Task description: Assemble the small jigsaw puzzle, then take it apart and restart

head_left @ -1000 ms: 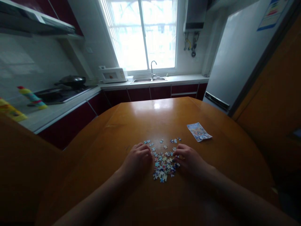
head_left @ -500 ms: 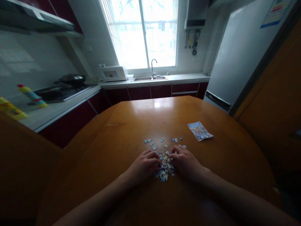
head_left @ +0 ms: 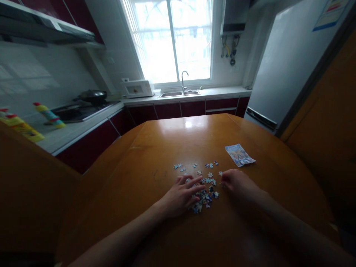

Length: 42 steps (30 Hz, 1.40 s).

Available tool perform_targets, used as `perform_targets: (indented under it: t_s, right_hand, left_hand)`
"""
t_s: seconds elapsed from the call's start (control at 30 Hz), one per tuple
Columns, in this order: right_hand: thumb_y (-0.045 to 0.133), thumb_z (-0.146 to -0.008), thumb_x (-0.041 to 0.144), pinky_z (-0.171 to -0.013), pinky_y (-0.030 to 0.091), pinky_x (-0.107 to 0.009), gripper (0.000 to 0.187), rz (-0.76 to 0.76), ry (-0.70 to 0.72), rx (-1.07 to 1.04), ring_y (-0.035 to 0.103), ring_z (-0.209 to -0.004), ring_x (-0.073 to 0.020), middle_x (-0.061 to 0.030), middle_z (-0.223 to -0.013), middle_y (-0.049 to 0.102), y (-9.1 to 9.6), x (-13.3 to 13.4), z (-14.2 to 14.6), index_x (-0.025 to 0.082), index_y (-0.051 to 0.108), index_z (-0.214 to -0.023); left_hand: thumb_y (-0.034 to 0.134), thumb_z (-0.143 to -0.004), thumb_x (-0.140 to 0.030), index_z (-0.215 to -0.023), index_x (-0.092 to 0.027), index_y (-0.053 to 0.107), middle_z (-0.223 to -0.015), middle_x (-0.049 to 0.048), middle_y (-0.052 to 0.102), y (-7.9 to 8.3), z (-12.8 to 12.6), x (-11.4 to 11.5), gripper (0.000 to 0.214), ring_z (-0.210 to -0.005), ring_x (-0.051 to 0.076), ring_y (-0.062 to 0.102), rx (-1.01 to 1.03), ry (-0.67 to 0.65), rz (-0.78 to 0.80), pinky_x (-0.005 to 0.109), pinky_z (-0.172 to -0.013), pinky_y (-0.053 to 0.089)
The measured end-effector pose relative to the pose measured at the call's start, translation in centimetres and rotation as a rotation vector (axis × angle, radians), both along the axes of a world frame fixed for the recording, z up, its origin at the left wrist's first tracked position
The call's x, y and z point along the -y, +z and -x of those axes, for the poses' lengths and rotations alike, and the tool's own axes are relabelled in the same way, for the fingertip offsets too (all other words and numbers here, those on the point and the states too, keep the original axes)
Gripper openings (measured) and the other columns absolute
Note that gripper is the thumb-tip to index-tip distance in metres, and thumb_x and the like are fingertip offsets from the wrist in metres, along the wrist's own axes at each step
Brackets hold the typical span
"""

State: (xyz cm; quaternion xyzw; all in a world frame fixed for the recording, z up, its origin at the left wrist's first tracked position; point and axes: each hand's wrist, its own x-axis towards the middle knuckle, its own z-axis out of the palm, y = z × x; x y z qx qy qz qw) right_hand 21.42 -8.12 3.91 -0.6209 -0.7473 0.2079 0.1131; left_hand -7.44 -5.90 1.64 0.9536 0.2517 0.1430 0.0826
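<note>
A heap of small colourful jigsaw pieces (head_left: 206, 196) lies on the round wooden table (head_left: 167, 148) in front of me. My left hand (head_left: 180, 194) rests flat on the left part of the heap, fingers spread over the pieces. My right hand (head_left: 239, 184) sits at the heap's right edge with its fingers curled down toward the table; whether it holds a piece is hidden. A few loose pieces (head_left: 194, 167) lie scattered just beyond the heap.
A printed picture card (head_left: 239, 155) lies on the table to the right. Behind are a kitchen counter with a sink (head_left: 179, 93), a white microwave (head_left: 137, 88), a wok on the stove (head_left: 93, 96), yellow bottles (head_left: 48, 115) at left and a fridge (head_left: 280, 70) at right.
Both hands first pushed inward and squeezed the pieces into a tighter heap. Now the right hand has drawn away to the right, and the left hand's fingers have spread over the heap.
</note>
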Motion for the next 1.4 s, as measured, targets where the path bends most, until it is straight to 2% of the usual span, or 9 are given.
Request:
perform_targets:
  t_s: [0.1, 0.2, 0.33, 0.47, 0.6, 0.77, 1.03, 1.2, 1.4]
  right_hand:
    - [0.074, -0.079, 0.017, -0.06, 0.037, -0.027, 0.006, 0.135, -0.006, 0.043, 0.066, -0.071, -0.0185, -0.0044, -0.081, 0.074, 0.3, 0.2, -1.1, 0.022, 0.075, -0.076]
    - [0.078, -0.077, 0.022, -0.058, 0.034, -0.028, 0.006, 0.13, -0.057, 0.108, 0.066, -0.072, -0.0205, -0.0057, -0.082, 0.074, 0.7, 0.4, -1.1, 0.022, 0.073, -0.075]
    - [0.061, -0.093, 0.024, -0.064, 0.039, -0.029, 0.016, -0.072, -0.094, 0.083, 0.066, -0.078, -0.0215, -0.0083, -0.085, 0.072, 0.8, 0.4, 0.2, 0.021, 0.073, -0.082]
    - [0.056, -0.094, 0.016, -0.083, 0.046, -0.03, 0.019, -0.3, 0.108, -0.089, 0.061, -0.098, -0.0216, -0.0091, -0.1, 0.069, -0.4, 0.2, 1.9, 0.02, 0.074, -0.093]
    - [0.058, -0.093, 0.012, -0.097, 0.045, -0.035, 0.023, -0.391, 0.275, -0.161, 0.054, -0.11, -0.0232, -0.009, -0.114, 0.067, -2.4, 0.1, 3.4, 0.021, 0.075, -0.105]
    - [0.059, -0.092, 0.011, -0.1, 0.044, -0.041, 0.03, -0.425, 0.282, -0.155, 0.052, -0.113, -0.0251, -0.0086, -0.12, 0.065, -3.7, -0.5, 4.3, 0.025, 0.075, -0.112]
    - [0.06, -0.095, 0.015, -0.095, 0.042, -0.039, 0.02, -0.455, 0.287, -0.127, 0.053, -0.105, -0.0239, -0.0068, -0.105, 0.069, -3.8, -1.2, 4.7, 0.025, 0.078, -0.096]
    - [0.064, -0.095, 0.021, -0.09, 0.041, -0.036, 0.017, -0.429, 0.198, -0.069, 0.055, -0.096, -0.023, -0.006, -0.091, 0.07, -3.7, -1.8, 5.8, 0.021, 0.077, -0.084]
    - [0.058, -0.099, 0.022, -0.09, 0.039, -0.036, 0.022, -0.428, 0.193, 0.07, 0.056, -0.095, -0.0241, -0.0082, -0.09, 0.07, -3.1, -2.1, 6.3, 0.019, 0.074, -0.084]
  left_hand:
    - [0.048, -0.104, -0.041, -0.151, -0.04, 0.044, -0.161, -0.001, 0.041, 0.0, 0.0, 0.1, 0.047, -0.135, 0.033, 0.039, -0.061, -0.018, 0.04, 0.053, -0.111, 0.034]
    - [0.043, -0.106, -0.045, -0.154, -0.037, 0.04, -0.16, -0.0001, 0.041, 0.1, 0.1, 0.1, 0.049, -0.137, 0.033, 0.037, -0.086, -0.02, 0.057, 0.052, -0.112, 0.032]
    - [0.041, -0.106, -0.048, -0.153, -0.035, 0.042, -0.157, 0.0014, 0.047, 0.3, 0.0, 0.2, 0.049, -0.137, 0.032, 0.037, -0.06, -0.064, 0.059, 0.05, -0.114, 0.031]
    - [0.043, -0.105, -0.049, -0.153, -0.034, 0.043, -0.154, 0.0009, 0.05, 0.2, 0.1, 0.2, 0.05, -0.137, 0.032, 0.037, -0.067, -0.092, 0.071, 0.051, -0.115, 0.03]
    - [0.043, -0.105, -0.049, -0.154, -0.032, 0.04, -0.154, 0.0016, 0.05, -0.3, 0.2, -0.1, 0.052, -0.135, 0.032, 0.036, -0.075, -0.074, 0.057, 0.051, -0.114, 0.031]
    - [0.044, -0.104, -0.049, -0.153, -0.032, 0.042, -0.151, 0.0052, 0.05, -0.5, 0.3, 0.0, 0.052, -0.132, 0.031, 0.038, -0.052, -0.04, 0.013, 0.049, -0.113, 0.032]
    - [0.042, -0.106, -0.036, -0.116, -0.025, 0.07, -0.122, 0.0078, 0.061, -0.1, 0.3, -0.5, 0.031, -0.116, 0.026, 0.047, 0.178, 0.112, 0.002, 0.045, -0.104, 0.038]
    - [0.039, -0.107, -0.032, -0.099, -0.02, 0.072, -0.109, 0.0077, 0.062, -0.3, 0.1, -1.2, 0.036, -0.109, 0.024, 0.05, 0.333, 0.205, 0.042, 0.041, -0.099, 0.041]
    - [0.05, -0.103, -0.027, -0.089, -0.018, 0.071, -0.097, 0.0057, 0.065, 0.0, -0.2, -1.0, 0.027, -0.097, 0.021, 0.053, 0.331, 0.14, 0.041, 0.038, -0.093, 0.04]
